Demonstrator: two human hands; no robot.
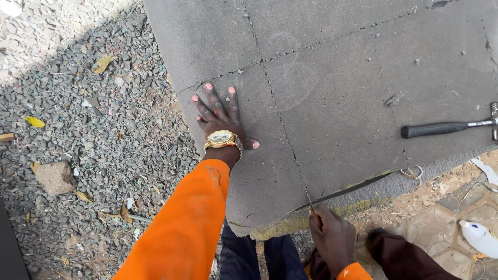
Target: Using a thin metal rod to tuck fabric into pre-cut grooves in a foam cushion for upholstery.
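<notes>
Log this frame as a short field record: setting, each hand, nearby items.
setting: grey foam slab lying on gravel
left hand: flat on slab, fingers spread, gold watch on wrist
right hand: gripping thin blade at slab's near edge
cut: slit along near edge
nearby: hammer on slab, white bottle on ground

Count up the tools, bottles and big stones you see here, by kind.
Blade in the right hand, cutting the grey foam sheet: 1
Hammer on the sheet: 1
White bottle: 1
Big stone on the gravel: 1
Total: 4
</notes>
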